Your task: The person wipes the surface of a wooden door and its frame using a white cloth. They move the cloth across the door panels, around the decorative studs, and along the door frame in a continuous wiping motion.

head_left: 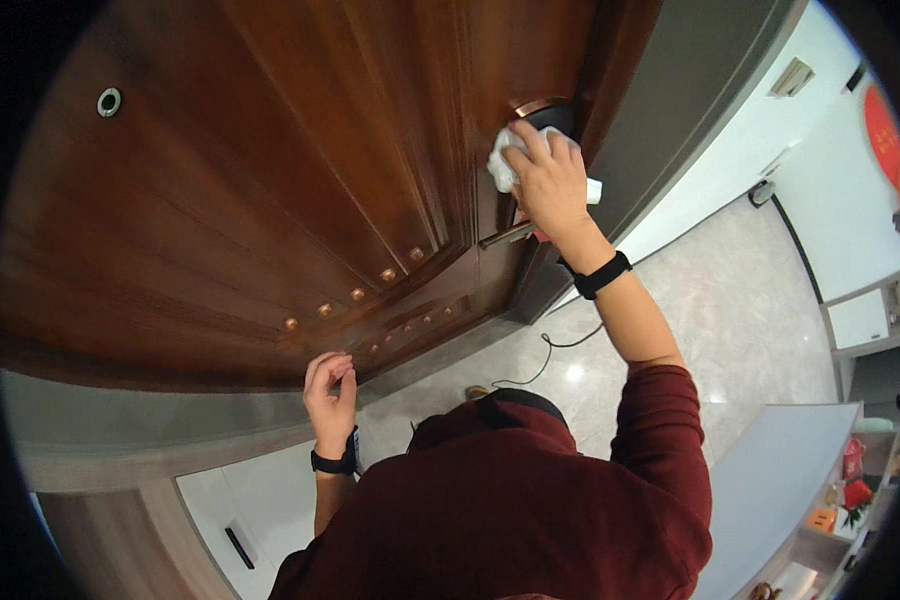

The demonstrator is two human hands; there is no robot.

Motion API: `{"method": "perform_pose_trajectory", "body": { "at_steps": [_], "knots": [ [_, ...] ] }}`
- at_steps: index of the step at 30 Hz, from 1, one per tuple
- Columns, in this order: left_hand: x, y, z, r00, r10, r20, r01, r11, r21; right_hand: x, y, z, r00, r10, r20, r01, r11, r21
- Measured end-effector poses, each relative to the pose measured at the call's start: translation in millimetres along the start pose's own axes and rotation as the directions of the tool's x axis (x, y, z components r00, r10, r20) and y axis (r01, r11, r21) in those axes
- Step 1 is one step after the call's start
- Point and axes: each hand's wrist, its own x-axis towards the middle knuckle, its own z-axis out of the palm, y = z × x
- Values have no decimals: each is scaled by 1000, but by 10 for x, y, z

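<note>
My right hand (552, 190) is closed on a crumpled white cloth (503, 168), possibly tissue, and presses it to the door lock's dark panel (552, 117). Just below that hand the metal door handle (507, 236) sticks out, with something reddish behind it. The door (300, 170) is brown, wood-like and panelled, with a round peephole (109, 102) and rows of copper-coloured studs (358, 295). My left hand (328, 395) hangs near the lower part of the door, fingers loosely bent, with nothing visible in it.
A grey door frame (670, 120) borders the lock side. A thin dark cable (548, 350) lies on the pale tiled floor (740, 300). To the lower left stands a white cabinet (260, 510) with a black handle. Open shelves (820, 550) hold small items at the right.
</note>
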Motion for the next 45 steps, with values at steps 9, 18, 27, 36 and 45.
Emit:
{"method": "perform_pose_trajectory", "body": {
  "at_steps": [9, 18, 27, 36, 45],
  "knots": [
    [-139, -49, -154, 999, 10, -49, -9, 1000, 17, 18, 172, -281, 988, 23, -150, 14, 970, 242],
    [-133, -43, -102, 998, 20, -52, -20, 1000, -5, 2, 309, -10, 833, 552, -20, -526, 804, 278],
    [-134, 36, -30, 999, 32, -3, -32, 999, 25, -323, 461, -116, 676, 602, 426, -734, 603, 314],
    [-95, 30, 14, 1000, 28, 2, -28, 1000, -4, 189, 850, -319, 884, 294, -363, -301, 953, 39],
    [-111, 7, 18, 1000, 32, -1, -32, 999, -13, -785, 665, 493, 843, 500, 199, -513, 858, 22]
  ]
}}
